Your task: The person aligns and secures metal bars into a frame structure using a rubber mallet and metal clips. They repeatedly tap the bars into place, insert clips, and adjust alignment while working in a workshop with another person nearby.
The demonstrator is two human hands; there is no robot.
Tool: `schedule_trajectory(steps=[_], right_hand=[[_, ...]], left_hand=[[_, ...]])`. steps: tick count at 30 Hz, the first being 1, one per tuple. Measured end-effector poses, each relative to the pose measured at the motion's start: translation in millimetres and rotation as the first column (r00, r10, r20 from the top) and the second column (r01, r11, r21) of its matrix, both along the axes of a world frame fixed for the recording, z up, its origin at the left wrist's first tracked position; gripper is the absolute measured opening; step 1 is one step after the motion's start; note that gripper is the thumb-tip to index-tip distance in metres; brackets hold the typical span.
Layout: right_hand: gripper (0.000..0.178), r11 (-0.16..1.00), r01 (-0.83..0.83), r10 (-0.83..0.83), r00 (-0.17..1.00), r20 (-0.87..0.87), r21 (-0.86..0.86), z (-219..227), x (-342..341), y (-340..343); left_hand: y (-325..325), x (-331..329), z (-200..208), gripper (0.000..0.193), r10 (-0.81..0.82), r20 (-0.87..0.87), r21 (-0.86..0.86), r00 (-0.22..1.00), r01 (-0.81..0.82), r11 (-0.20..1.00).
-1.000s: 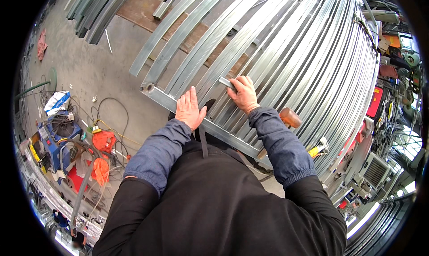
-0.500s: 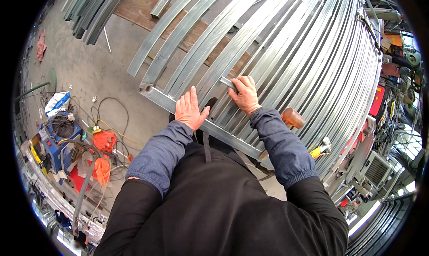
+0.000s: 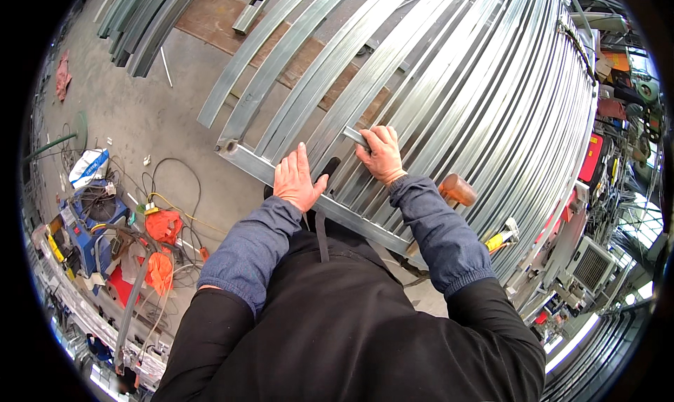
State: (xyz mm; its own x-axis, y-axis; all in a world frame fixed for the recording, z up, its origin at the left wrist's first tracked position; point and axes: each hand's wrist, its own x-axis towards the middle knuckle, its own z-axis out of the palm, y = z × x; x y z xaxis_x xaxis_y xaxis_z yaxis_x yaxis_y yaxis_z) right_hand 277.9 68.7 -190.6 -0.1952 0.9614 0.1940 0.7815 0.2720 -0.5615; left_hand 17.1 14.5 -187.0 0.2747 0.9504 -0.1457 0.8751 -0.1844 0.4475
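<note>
My left hand (image 3: 296, 181) lies on the front rail (image 3: 254, 165) of a silvery metal frame, fingers stretched and held together, thumb apart. To its right, my right hand (image 3: 382, 155) is closed round a short grey metal piece (image 3: 356, 136), whose end sticks out past the fingers toward the left. This piece rests on or just above the long metal bars (image 3: 344, 124) that run away from me; contact cannot be made out. Beside my right forearm, a mallet (image 3: 458, 190) with a brown cylindrical head lies on the bars.
Close-set metal bars (image 3: 505, 107) fill the right side, with a yellow-handled tool (image 3: 500, 239) on them. Darker profiles (image 3: 144, 23) are stacked at the far left. On the floor at left stand a blue machine (image 3: 95, 216), tangled cables (image 3: 175, 165) and orange cloths (image 3: 163, 223).
The view has shifted slightly. Both hands keep nearly the same places, the left flat on the rail and the right round the short metal piece.
</note>
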Motion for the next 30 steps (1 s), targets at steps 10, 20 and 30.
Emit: schedule_trajectory(steps=[10,20,30], right_hand=[[0.039,0.999,0.013,-0.014,0.999,0.047,0.030,-4,-2,-1],[0.041,0.999,-0.013,0.010,0.996,0.084,0.033,-1,-2,1],[0.040,0.999,-0.011,0.006,0.997,0.077,0.053,-3,-1,1]], left_hand=[[1,-1,2,0.119,-0.023,0.012,-0.008,1.000,0.023,1.000],[4,-1,8,0.137,-0.071,0.033,-0.010,0.997,0.071,0.997],[3,2,8,0.140,-0.058,-0.010,-0.045,0.998,0.057,0.997]])
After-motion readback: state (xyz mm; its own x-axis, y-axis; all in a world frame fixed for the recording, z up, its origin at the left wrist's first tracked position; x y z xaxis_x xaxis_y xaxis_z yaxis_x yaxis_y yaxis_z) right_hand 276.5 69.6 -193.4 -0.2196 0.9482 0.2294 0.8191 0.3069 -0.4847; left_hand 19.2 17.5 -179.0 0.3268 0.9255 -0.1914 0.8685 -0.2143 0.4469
